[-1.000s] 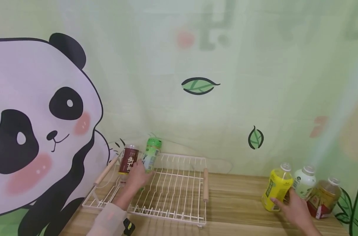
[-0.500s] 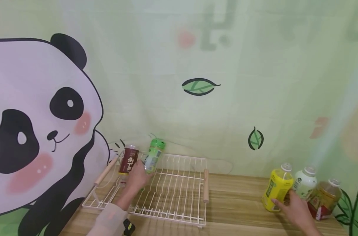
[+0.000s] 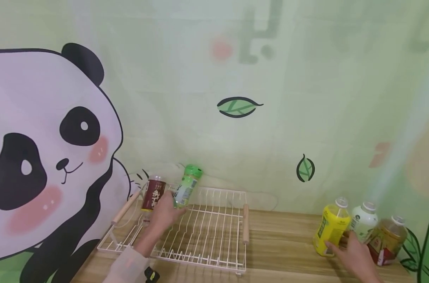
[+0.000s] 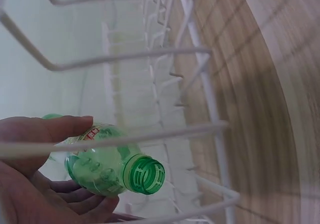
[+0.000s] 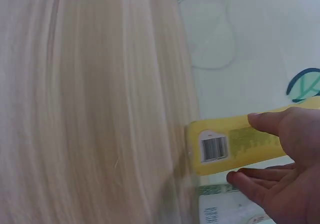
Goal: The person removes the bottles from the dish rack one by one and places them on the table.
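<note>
In the head view my left hand (image 3: 163, 212) holds a green plastic bottle (image 3: 187, 186) over the left part of a white wire dish rack (image 3: 214, 224). The bottle leans right with its green base up. Its capless neck (image 4: 145, 175) shows in the left wrist view, my thumb on one side and fingers on the other. A dark red-labelled bottle (image 3: 153, 193) leans upside down in the rack beside this hand. At right, my right hand (image 3: 356, 253) is around a yellow bottle (image 3: 332, 228) standing on the table. Its fingers (image 5: 250, 186) look straight and apart from the bottle; the thumb is against it.
A white bottle (image 3: 363, 220) and a brown-red bottle (image 3: 387, 239) stand beside my right hand. The rack has wooden handles (image 3: 246, 224). Behind the wooden table (image 3: 281, 236) hangs a printed panda curtain (image 3: 186, 78). A small black object (image 3: 151, 274) lies near my left sleeve.
The green bottle's upper end has swung to the right, so it leans more, while my left hand keeps hold. My right hand stays at the yellow bottle, which has not visibly moved.
</note>
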The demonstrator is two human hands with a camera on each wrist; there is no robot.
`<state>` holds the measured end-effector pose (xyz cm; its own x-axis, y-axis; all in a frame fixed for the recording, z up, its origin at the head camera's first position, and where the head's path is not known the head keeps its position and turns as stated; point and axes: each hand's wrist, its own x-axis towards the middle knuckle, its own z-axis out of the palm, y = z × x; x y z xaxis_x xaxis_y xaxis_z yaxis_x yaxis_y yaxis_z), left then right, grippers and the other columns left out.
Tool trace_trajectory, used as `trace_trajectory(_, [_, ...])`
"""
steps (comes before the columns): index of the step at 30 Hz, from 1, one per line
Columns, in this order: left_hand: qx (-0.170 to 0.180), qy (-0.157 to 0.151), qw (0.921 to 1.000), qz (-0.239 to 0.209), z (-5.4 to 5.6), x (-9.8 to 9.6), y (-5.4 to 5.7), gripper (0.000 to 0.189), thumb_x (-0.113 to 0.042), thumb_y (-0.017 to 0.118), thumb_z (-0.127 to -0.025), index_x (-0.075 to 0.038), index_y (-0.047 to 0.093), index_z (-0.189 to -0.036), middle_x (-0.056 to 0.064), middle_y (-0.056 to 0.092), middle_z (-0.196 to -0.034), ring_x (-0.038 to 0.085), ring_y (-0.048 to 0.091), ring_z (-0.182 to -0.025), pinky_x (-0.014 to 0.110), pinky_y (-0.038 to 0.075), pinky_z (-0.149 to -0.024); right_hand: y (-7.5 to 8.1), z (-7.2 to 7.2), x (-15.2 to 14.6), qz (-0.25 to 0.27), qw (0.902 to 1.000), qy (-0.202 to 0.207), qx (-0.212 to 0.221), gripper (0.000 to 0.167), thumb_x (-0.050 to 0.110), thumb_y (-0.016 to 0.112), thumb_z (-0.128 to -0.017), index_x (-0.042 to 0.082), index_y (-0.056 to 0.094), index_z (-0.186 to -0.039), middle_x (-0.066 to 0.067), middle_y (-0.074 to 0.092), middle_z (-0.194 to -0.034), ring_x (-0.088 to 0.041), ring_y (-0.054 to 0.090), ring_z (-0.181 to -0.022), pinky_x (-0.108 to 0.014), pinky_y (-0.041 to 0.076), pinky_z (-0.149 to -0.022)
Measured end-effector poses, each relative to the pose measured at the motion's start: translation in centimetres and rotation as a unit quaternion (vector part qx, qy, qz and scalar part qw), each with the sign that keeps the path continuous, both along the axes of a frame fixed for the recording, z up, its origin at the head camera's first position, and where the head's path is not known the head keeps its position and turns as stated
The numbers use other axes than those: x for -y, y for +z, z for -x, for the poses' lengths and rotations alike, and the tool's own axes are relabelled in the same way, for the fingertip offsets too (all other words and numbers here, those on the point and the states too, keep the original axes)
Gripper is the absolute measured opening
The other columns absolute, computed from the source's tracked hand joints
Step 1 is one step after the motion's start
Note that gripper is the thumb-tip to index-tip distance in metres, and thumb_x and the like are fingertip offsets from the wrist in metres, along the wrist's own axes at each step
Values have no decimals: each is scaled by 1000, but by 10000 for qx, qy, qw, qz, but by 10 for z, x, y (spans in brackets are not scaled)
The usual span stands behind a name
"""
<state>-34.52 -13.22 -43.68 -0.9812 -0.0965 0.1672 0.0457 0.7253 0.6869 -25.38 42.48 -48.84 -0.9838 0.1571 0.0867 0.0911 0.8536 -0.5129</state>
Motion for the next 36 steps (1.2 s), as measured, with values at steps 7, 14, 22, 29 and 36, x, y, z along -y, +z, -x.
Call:
trace_trajectory(7, [-462,-606,9971,-78,-19,-22,21,81,-19,91,-85,1,48,-150,18,67,-124,30,68,-98,41,63,-74,24,-18,4,77,9987,-13,506,96,65,74,-91,-18,47,-132,-38,65,-117,-52,66,-107,-60,59,-82])
trace_trajectory(14, [-1306,-1143,9819,762,-40,-51,41,83,-29,96,-79,-2,54,-146,13,66,-125,24,66,-101,37,63,-81,69,-33,18,-463,9983,334,-67,80,51,76,-96,-18,54,-129,-25,69,-108,-42,68,-98,-58,59,-80])
trace_trajectory(22, [-2175,-1695,9481,1585,-68,-79,49,79,-30,94,-79,-9,57,-145,8,63,-130,22,62,-110,37,59,-92,107,-47,76,-761,9801,1039,-1511,72,41,83,-93,-9,58,-138,-25,65,-124,-46,62,-113,-65,55,-91])
trace_trajectory(29, [-2408,-1967,9266,2113,-80,-97,54,77,-24,95,-77,-11,59,-145,5,63,-135,22,60,-119,41,55,-104,124,-46,119,-973,9391,1847,-2731,73,29,92,-84,0,59,-142,-18,61,-136,-42,59,-123,-64,56,-92])
trace_trajectory(36, [-2345,-2270,9172,2286,-92,-115,55,80,-16,96,-71,-12,61,-143,1,63,-137,19,56,-127,41,47,-115,131,-33,153,-1241,9078,2547,-3093,82,30,97,-77,0,59,-143,-15,60,-138,-36,59,-125,-56,57,-98])
